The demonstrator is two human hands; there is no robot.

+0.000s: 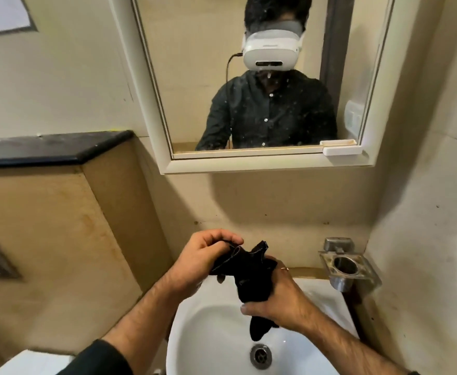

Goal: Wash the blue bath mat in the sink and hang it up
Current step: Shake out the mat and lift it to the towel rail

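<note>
We hold a dark, nearly black, wrung cloth mat [249, 272] over the white ceramic sink [216, 328], both grips clenched on it. Our left grip [203, 255] pinches the upper end of the cloth, the fingers curled over a stitched edge, and it sits higher and further from us than the right. Our right grip [278, 301] wraps round the middle of the cloth, with a ring [285, 268] on one finger. Between the two grips the fabric bunches into folds, and a corner pokes up just above the right grip. Below the right grip a short tail of cloth hangs down inside the basin, its tip just above the round metal drain [260, 356] and apart from it. To the right of the right grip, a metal holder [346, 266] is fixed to the wall. Above both grips hangs a white-framed mirror [249, 163]. The cloth looks black rather than blue in this light.
</note>
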